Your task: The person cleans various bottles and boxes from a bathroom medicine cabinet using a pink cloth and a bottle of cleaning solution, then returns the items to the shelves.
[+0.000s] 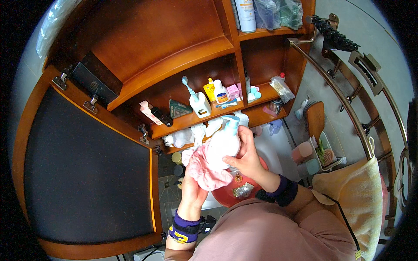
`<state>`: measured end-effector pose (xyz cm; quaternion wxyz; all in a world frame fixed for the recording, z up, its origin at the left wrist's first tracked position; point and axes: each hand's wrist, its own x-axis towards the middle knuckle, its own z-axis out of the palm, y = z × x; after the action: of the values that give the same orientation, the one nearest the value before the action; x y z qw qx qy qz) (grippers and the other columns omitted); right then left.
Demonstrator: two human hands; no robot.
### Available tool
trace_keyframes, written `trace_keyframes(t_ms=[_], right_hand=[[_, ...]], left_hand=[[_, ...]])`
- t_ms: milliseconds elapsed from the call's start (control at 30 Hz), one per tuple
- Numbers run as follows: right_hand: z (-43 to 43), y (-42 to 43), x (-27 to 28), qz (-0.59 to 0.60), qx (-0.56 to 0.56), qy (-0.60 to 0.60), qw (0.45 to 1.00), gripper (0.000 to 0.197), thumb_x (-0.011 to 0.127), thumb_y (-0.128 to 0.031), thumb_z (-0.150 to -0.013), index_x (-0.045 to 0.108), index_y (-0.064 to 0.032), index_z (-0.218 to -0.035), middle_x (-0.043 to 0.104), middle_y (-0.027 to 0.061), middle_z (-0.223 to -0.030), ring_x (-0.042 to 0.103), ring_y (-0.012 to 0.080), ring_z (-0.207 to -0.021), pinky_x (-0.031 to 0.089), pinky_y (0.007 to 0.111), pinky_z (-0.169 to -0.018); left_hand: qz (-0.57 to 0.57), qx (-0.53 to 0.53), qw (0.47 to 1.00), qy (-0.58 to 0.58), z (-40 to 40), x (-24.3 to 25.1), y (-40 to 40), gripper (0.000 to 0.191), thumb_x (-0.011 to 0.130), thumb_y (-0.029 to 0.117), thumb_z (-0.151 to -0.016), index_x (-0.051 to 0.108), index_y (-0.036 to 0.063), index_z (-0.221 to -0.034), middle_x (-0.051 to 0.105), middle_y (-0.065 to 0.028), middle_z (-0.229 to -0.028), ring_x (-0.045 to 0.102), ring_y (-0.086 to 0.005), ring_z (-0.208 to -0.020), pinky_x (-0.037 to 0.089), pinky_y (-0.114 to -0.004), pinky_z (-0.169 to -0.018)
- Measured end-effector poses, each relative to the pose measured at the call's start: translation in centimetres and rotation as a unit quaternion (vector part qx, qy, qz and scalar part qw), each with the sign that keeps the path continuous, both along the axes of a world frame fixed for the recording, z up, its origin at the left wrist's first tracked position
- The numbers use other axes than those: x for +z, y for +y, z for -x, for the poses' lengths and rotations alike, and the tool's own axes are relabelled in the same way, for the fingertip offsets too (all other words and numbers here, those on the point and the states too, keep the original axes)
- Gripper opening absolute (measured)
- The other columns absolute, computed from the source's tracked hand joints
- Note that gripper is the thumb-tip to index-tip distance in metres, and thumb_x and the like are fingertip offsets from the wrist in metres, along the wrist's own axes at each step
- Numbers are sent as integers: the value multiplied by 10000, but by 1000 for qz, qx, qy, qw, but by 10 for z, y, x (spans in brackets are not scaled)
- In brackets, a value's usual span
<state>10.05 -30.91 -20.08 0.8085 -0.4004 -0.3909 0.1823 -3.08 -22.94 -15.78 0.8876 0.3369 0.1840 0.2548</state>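
Observation:
A white pump bottle (223,148) with a light blue pump head is between my two hands, tilted, in front of the wooden cabinet. My right hand (246,160) grips its right side, thumb across the front. A pink cloth (209,169) lies bunched in my left hand (193,187), pressed against the bottle's lower left side; the cloth hides most of those fingers. Below the bottle stands a red basin (223,195) on the white sink (269,153). It holds a small amber bottle (238,178) and a shiny packet (243,190).
The cabinet shelf (183,123) bears a white toothbrush holder (200,105), a lotion bottle (221,92), a black tube (162,116) and boxes. A dark-panelled cabinet door (91,169) swings out at left. Metal rails (333,84) and a yellow towel (349,202) are at right.

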Motion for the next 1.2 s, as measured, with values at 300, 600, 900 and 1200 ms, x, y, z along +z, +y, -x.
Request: trace_keyframes(t_ms=[300, 600, 900, 1200], right_hand=[[10, -7, 9, 64, 109, 134, 983, 602, 610, -164, -805, 234, -69, -1267, 409, 102, -1147, 422, 186, -1063, 381, 319, -880], [14, -13, 9, 122, 178, 65, 974, 565, 572, -192, -837, 286, -52, -1303, 420, 74, -1193, 435, 152, -1054, 379, 280, -873], [11, -18, 0, 136, 205, 8, 969, 559, 576, -134, -822, 295, -19, -1291, 363, 75, -1270, 356, 153, -1159, 297, 296, -964], [10, -17, 6, 94, 189, -4, 978, 726, 589, -123, -810, 130, -57, -1370, 394, 113, -1260, 393, 174, -1128, 313, 301, -942]], left_hand=[[-80, 50, 991, 91, -8, -23, 12, 459, 373, 298, -895, 346, -8, -1236, 499, -133, -1159, 509, -224, -1046, 407, -337, -894], [-165, -23, 984, 63, -13, 2, 36, 517, 553, 220, -811, 353, -2, -1232, 478, -115, -1163, 478, -200, -1065, 385, -299, -893], [-193, -101, 967, 131, -17, 16, 37, 487, 647, 75, -712, 441, 17, -1149, 561, -60, -996, 545, -145, -909, 438, -262, -791], [-131, -35, 988, 73, -23, -3, 45, 413, 600, 13, -693, 474, 20, -1085, 579, -63, -931, 577, -155, -827, 470, -262, -722]])
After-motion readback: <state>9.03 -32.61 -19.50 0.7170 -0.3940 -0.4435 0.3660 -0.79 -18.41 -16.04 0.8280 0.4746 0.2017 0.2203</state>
